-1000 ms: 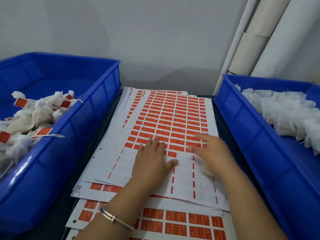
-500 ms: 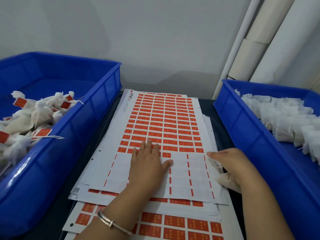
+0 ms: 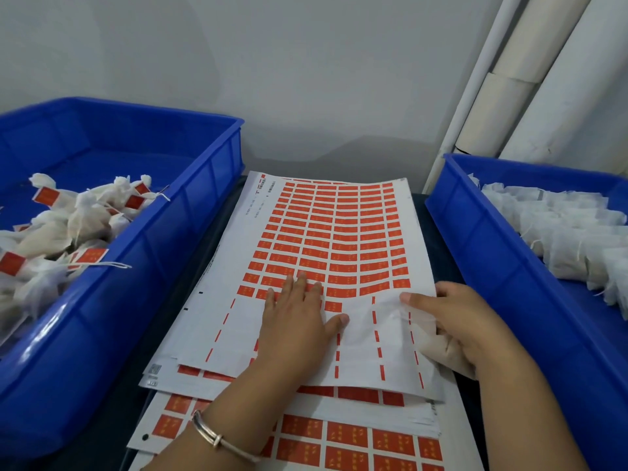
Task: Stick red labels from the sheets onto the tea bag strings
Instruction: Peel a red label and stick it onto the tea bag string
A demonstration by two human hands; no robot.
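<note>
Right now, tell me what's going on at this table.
A person is labelling tea bags. The left hand lies flat on the top label sheet, fingers at the lowest remaining row of red labels. The right hand holds an unlabelled tea bag at the sheet's right edge, its string laid over the sheet. The left bin holds bags already tagged red; the right bin holds plain white ones waiting.

A plain grey-white wall point(image 3: 272, 79) stood behind the dark worktop point(image 3: 217, 226). White pipes point(image 3: 530, 96) leaned in the far right corner, evenly lit.
</note>
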